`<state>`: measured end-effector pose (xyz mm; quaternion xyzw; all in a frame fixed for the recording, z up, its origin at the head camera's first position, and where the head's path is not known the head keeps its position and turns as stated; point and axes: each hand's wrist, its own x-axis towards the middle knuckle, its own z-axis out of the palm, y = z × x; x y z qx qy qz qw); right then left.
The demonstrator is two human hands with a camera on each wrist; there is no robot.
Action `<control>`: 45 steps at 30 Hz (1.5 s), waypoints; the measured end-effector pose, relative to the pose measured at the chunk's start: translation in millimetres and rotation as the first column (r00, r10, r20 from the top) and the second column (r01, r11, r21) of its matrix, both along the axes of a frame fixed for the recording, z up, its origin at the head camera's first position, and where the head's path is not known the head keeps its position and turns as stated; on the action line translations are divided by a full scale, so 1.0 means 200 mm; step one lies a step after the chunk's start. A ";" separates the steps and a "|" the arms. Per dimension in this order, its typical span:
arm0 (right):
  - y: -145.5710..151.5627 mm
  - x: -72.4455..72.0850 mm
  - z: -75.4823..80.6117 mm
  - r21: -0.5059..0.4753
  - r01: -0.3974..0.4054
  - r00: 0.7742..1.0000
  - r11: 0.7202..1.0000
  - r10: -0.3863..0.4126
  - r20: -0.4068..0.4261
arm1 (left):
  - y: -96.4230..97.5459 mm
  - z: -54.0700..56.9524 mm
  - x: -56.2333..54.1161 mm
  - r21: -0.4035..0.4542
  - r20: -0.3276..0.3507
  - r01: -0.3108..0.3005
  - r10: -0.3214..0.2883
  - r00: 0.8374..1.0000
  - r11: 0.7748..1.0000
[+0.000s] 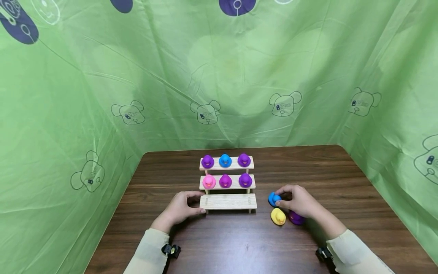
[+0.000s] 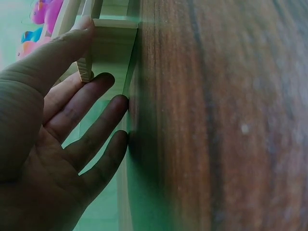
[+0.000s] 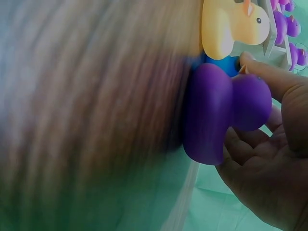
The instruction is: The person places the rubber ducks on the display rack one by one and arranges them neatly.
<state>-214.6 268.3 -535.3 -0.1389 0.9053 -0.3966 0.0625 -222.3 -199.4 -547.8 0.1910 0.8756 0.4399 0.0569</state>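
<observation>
At the left end of the lowest tier of a small wooden step shelf [image 1: 227,201], my left hand [image 1: 181,208] holds the board between thumb and fingers. In the left wrist view the thumb [image 2: 72,41] lies on the board's edge, while the lower fingers are spread beside it. My right hand [image 1: 299,201] pinches a blue rubber duck [image 1: 273,198] by the table surface, right of the shelf. Close to that hand are a yellow duck [image 1: 278,216] and a purple duck [image 1: 296,218]; the purple one partly covers the blue duck in the right wrist view.
On the top tier stand a purple duck [image 1: 207,161], a blue duck [image 1: 225,160] and another purple duck [image 1: 244,160]. The middle tier carries a pink duck [image 1: 209,182] and two purple ones. Green printed cloth [image 1: 239,125] surrounds the brown wooden table [image 1: 219,247].
</observation>
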 end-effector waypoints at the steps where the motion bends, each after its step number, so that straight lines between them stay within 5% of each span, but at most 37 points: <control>1: 0.00 0.00 0.00 -0.001 0.011 1.000 1.000 -0.011 -0.004 | 0.00 0.00 0.00 -0.001 -0.002 0.000 0.000 1.000 1.000; 7: -0.01 0.01 0.03 -0.012 0.074 0.997 0.997 -0.074 -0.034 | 0.00 0.00 0.00 -0.010 -0.005 0.000 0.000 1.000 1.000; 18: -0.09 0.06 0.09 -0.052 0.073 0.987 0.996 -0.080 -0.139 | 0.00 0.00 0.00 -0.009 0.006 -0.005 0.005 1.000 1.000; 45: -0.52 0.11 0.15 -0.252 -0.160 0.981 0.954 0.126 -0.146 | 0.00 0.00 0.00 -0.011 0.006 -0.014 0.014 1.000 1.000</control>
